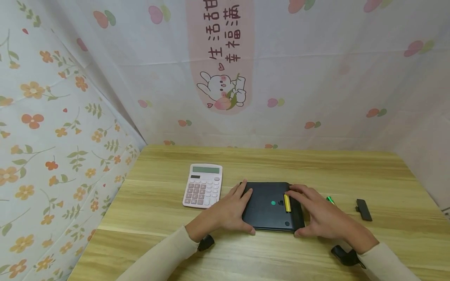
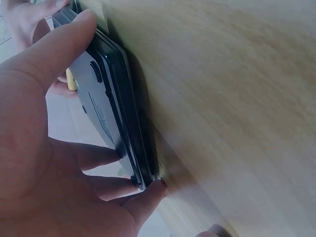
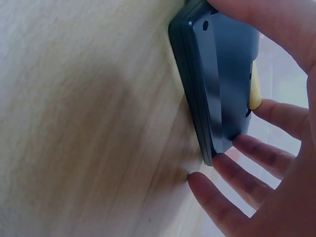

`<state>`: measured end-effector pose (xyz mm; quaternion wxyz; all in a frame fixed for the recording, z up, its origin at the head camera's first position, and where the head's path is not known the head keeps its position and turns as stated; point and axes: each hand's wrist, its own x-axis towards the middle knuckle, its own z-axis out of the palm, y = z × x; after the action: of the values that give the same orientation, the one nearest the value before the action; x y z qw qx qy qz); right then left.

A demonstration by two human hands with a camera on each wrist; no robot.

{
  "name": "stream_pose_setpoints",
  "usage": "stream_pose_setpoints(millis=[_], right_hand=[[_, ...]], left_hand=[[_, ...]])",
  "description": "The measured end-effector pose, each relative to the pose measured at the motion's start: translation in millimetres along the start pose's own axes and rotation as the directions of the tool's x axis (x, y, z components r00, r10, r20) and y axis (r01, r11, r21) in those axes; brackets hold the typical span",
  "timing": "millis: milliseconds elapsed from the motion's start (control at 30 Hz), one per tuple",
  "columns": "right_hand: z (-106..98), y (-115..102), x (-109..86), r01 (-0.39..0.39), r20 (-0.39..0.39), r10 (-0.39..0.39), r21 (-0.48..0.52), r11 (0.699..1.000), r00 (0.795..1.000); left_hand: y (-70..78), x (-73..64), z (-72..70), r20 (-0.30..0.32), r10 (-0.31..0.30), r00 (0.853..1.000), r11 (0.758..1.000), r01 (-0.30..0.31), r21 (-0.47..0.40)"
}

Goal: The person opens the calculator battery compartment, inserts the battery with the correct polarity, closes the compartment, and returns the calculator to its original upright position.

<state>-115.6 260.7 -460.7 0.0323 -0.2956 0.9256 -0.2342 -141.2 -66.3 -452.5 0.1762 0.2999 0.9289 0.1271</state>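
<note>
Slab (image 1: 261, 208) of smooth black plastic lies lengthwise left-to-right, lower centre, yellow battery (image 1: 287, 203) end rightward; left hand (image 1: 232, 212) and right hand (image 1: 321, 214) grip its edges, fingers spread.

We log both arms (image 1: 163, 253), in cream sleeves (image 1: 383, 263), reaching forward and converging. We note the left hand (image 1: 230, 212) turned inward, thumb spread well apart from the fingers. Right hand (image 1: 321, 216) faces it: fingers bent and fanned, thumb opposed.
</note>
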Motion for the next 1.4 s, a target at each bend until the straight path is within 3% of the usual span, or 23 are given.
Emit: stream_pose_setpoints(millis=[1400], right_hand=[[-3.4,0.4,-2.5,-0.022,0.014,0.022,-0.023,0.999,1.000]], left_hand=[[-2.0,1.8,0.9,0.004,-0.006,1.000,1.000,0.006,0.004]])
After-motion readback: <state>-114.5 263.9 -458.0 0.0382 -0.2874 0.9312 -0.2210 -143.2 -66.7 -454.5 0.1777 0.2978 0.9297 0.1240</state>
